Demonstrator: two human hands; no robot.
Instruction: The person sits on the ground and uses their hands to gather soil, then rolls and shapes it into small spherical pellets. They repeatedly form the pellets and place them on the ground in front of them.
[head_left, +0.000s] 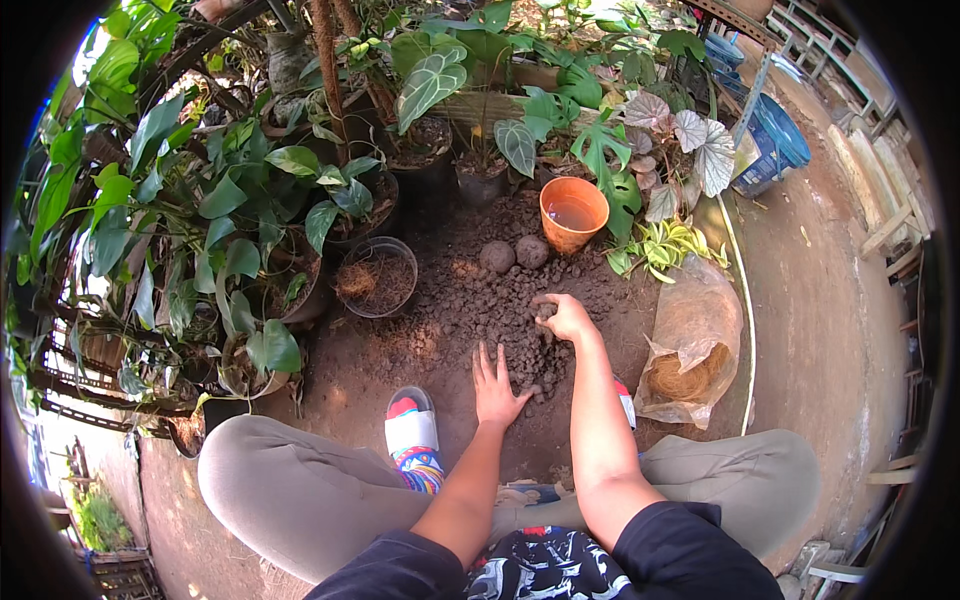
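Loose, crumbly dark soil (480, 315) is heaped on the ground in front of me. My left hand (498, 390) lies at the heap's near edge, palm down, fingers spread and nothing held. Farther right, my right hand (564, 316) reaches into the heap, its thumb and fingers curled around a bit of dark soil. Two round soil balls sit side by side beyond my hands, a left ball (496, 256) and a right ball (532, 251). Just behind them stands an orange plastic pot (574, 217) with cloudy water inside.
A black pot (377, 277) with brown fibre stands left of the soil. At right lies a clear plastic bag (694, 337) of coconut fibre, beside a pale hose (744, 315). Potted plants (225, 202) crowd the left and back; a blue bucket (772, 142) stands back right.
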